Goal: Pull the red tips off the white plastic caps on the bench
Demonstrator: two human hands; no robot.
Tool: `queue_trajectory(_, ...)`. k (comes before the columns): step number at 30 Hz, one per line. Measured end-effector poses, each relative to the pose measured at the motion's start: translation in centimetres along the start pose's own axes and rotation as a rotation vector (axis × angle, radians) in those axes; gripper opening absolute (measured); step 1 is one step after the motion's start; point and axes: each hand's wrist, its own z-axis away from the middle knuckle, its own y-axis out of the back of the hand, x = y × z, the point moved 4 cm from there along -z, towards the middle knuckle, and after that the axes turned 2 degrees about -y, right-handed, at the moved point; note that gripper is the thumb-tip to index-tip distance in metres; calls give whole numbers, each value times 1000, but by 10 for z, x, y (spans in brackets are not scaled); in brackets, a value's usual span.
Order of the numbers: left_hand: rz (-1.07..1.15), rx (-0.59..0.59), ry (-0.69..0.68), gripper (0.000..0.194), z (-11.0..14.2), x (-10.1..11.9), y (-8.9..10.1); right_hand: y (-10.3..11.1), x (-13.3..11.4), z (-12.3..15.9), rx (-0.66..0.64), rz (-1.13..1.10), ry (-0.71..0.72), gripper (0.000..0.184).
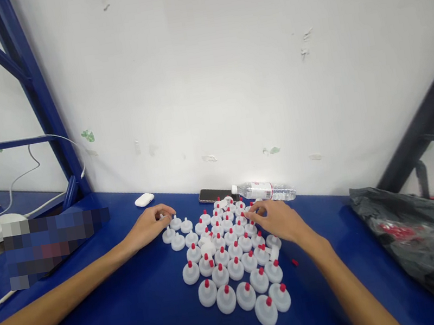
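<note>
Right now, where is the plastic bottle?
In the head view, the bottle lies just right of centre near the wall, beside the phone and beyond the right hand.

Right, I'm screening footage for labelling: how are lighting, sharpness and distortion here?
Head view: light is bright and fairly even on the white wall; wide-angle distortion probably exaggerates the lean of the blue metal post. Also head view: small red tips on round, white plastic caps stay distinct, but contact at the right fingers is unclear; pixelation hides an area at left.
</note>
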Motion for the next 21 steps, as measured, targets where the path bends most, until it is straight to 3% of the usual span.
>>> queue_trajectory(4,-54,34,-34,29,0,-1,-1,2,8,-3,-19,-37,-25,28)
queue_trajectory(12,-146,245,-165,30,8,15,7,-1,20,-7,-23,-112,-55,24)
queue_trajectory(21,-152,352,-308,27,27,49,12,16,18,-8,132,-301,-31,23)
